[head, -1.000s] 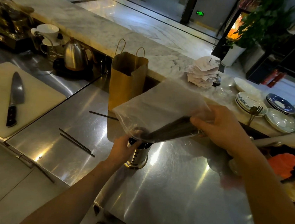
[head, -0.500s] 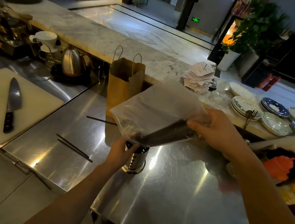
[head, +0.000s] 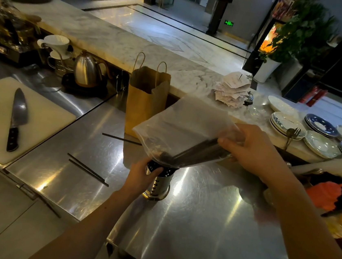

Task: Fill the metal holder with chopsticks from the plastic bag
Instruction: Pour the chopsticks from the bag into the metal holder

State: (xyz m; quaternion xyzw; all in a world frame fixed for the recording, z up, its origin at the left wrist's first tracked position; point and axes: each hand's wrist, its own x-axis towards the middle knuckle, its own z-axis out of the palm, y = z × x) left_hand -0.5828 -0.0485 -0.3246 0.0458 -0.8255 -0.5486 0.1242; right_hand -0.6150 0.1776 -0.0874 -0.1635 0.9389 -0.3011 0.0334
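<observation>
Steel counter (head: 208, 225): large bare working surface; the holder is stood on it near the middle.
Plastic bag (head: 184, 128): held tilted, low corner set over the holder's mouth, upper end raised to the right. Against the frames of a second ago, bag and holder are in much the same relation; little has shifted beyond the camera's own drift.
Chopstick bundle (head: 197, 153): dark sticks seen through the plastic, lying slantwise, tips down toward the holder. Whether any tips have entered the rim cannot be told.
Right hand (head: 255, 150): fingers closed round the bag's raised end, bundle pinched through the plastic.
Left hand (head: 142, 176): fingers wrapped about the holder's upper part, steadying it.
Metal holder (head: 157, 182): upright, perforated, rim partly hidden by bag and thumb.
Loose chopsticks (head: 87, 169): a pair left on the counter to the left; a single one (head: 121, 139) lies before the paper bag (head: 146, 101).
Meaning for task: the pour is judged lined up but not yet released; strays remain to be collected.
</observation>
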